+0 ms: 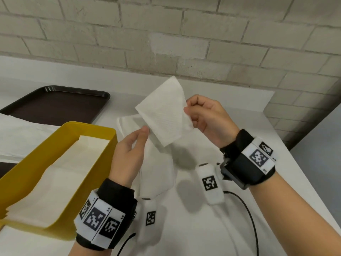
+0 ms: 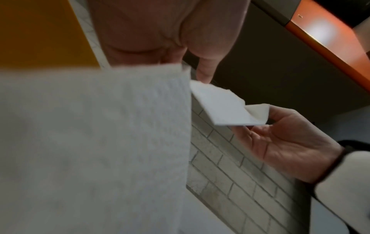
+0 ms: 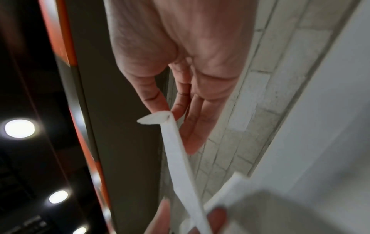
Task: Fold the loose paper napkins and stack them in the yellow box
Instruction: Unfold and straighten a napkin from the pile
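Observation:
A white paper napkin (image 1: 164, 111) hangs in the air over the table, folded into a rough square. My right hand (image 1: 187, 106) pinches its right edge between thumb and forefinger; the right wrist view shows that corner (image 3: 156, 118) bent over at the fingertips. My left hand (image 1: 145, 129) pinches the lower left edge. In the left wrist view the small napkin (image 2: 226, 107) sits between both hands. At the lower left stands the yellow box (image 1: 88, 125), with a stack of folded napkins (image 1: 60, 174) lying flat in it.
Loose white napkins (image 1: 158, 163) lie on the white table under my hands. A dark brown tray (image 1: 55, 102) sits at the back left, with more white paper (image 1: 24, 133) in front of it. A black cable (image 1: 249, 209) runs near the right. The brick wall (image 1: 166, 43) is close behind.

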{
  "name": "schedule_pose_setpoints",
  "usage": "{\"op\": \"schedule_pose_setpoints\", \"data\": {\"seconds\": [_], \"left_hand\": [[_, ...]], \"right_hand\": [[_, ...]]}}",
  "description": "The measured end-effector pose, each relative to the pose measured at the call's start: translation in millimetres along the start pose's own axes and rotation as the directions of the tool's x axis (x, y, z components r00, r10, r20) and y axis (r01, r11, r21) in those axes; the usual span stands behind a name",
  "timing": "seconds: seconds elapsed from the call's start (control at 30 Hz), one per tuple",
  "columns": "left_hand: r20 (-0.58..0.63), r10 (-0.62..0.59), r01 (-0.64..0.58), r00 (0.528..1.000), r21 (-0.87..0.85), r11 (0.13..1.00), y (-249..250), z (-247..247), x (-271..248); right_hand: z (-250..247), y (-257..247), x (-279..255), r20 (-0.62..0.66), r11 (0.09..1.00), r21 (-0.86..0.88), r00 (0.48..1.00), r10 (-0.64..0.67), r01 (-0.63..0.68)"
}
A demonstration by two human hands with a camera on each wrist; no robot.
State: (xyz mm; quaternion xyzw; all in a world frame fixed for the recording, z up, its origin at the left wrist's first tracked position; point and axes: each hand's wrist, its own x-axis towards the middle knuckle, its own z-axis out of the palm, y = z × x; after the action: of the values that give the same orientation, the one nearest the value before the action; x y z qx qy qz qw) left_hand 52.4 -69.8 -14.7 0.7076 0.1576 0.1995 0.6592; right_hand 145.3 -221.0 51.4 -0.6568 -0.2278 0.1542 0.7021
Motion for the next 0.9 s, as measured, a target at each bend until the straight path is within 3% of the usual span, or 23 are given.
{"op": "schedule_pose_setpoints", "data": {"seconds": [0.17,0.3,0.43,0.57,0.73,0.9], "left_hand": [[0.07,0.004,0.015,0.998,-0.263,0.965,17.1,11.5,-3.2],[0.013,0.039,-0.034,0.999,-0.272,0.962,15.9,16.6,-1.7],[0.078,0.129,-0.115,0.989,-0.162,0.98,12.3,13.4,-4.9],[0.112,0.172,-0.159,0.979,-0.118,0.98,13.2,9.5,-6.3],[0.075,0.124,-0.116,0.989,-0.107,0.987,13.7,5.9,-2.3],[0.09,0.113,-0.104,0.99,-0.099,0.99,14.2,4.7,-3.5]], "right_hand": [[2.1,1.2,-22.6,-0.006,0.987,0.138,0.997,0.08,-0.079],[4.4,12.3,-32.3,-0.067,0.99,0.126,0.995,0.078,-0.069],[6.9,13.8,-32.1,-0.173,0.978,-0.173,0.973,-0.151,0.121],[4.6,11.9,-27.3,-0.107,0.809,-0.543,0.937,-0.333,0.226],[7.3,18.6,-25.7,-0.097,0.773,-0.575,0.916,-0.39,0.268],[12.9,23.1,-22.3,-0.055,0.592,-0.695,0.792,-0.609,0.407]]}}
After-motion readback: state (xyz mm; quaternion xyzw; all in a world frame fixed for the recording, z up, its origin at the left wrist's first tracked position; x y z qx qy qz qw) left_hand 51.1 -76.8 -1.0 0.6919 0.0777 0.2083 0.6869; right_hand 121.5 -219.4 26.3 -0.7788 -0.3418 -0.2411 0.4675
